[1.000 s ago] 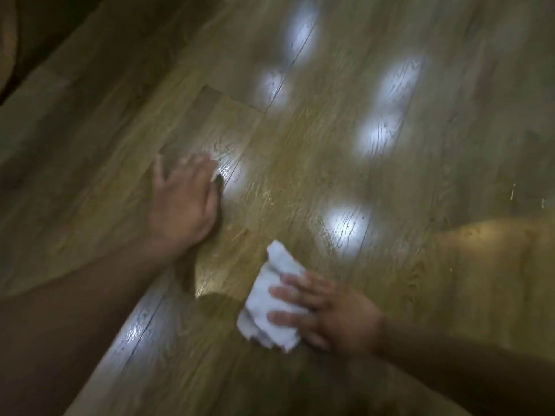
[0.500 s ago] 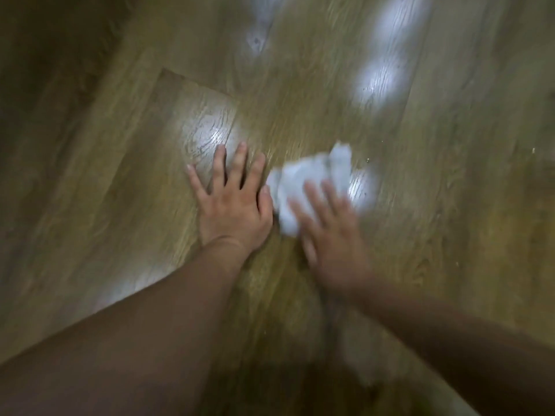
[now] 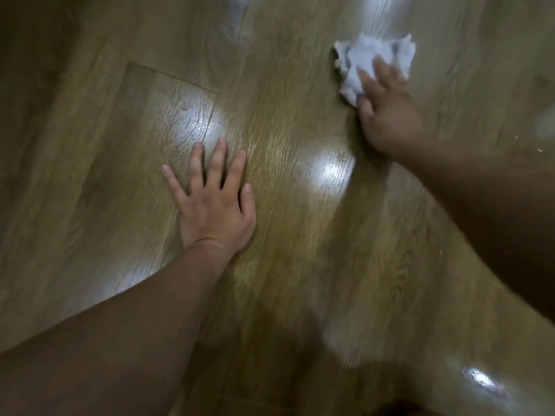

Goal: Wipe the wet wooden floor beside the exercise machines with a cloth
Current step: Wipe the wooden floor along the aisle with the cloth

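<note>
**Wiping a wooden floor with a cloth**

My left hand [image 3: 214,202] lies flat on the floor [image 3: 300,250] near the middle, fingers spread, holding nothing. My right hand [image 3: 387,115], blurred, reaches to the far right and presses a crumpled white cloth [image 3: 360,64] down, fingers stretched over it. A bright glare patch [image 3: 332,171] shines on the wood between my hands.

Single head-worn wide-angle view; faces forward and steeply down; close above wooden floor [image 3: 300,235].
</note>
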{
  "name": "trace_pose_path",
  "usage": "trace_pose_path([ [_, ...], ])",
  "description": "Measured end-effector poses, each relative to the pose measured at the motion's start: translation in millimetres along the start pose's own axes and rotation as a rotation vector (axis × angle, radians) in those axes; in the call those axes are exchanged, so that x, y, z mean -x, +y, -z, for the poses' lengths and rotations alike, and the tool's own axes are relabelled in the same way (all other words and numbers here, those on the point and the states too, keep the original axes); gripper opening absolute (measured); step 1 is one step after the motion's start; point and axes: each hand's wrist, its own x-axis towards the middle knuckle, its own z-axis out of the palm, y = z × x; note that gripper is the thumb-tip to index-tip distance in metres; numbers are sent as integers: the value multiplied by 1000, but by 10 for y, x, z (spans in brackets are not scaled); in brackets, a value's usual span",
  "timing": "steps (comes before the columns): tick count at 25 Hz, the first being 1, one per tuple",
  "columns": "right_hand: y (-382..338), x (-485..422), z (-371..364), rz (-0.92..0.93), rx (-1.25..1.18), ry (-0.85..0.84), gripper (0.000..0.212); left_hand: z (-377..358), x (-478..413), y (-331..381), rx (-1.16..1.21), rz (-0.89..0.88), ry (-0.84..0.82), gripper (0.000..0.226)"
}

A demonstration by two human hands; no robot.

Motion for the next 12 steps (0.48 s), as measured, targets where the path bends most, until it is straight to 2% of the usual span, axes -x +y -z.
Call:
trace_pose_path([
  [1,-209,194,-53,-99,-18,16,52,4,-1,-4,7,2,-1,56],
  [2,-370,545,-166,-103,-13,48,53,2,-6,-2,13,1,0,56],
  [3,-499,1041,-291,-33,-29,60,53,2,-7,4,15,1,4,56],
  [5,-686,2287,-429,267,-35,-109,54,-1,-3,5,20,-1,16,55],
  [7,-443,2912,-298,678,31,-311,51,-6,9,-13,15,-8,18,55],
  [8,-148,2827,-216,828,24,-393,48,-9,3,-9,18,-10,19,55],
  [9,159,2556,-144,930,53,-394,48,-12,1,-1,22,-10,23,55],
  [10,426,2152,-91,966,90,-326,49,-15,-1,8,32,-9,35,55],
  [11,631,1709,-29,879,117,-243,49,-21,6,15,43,-8,49,54],
  [12,763,1256,41,670,118,-175,50,-24,12,16,51,-9,60,54],
])
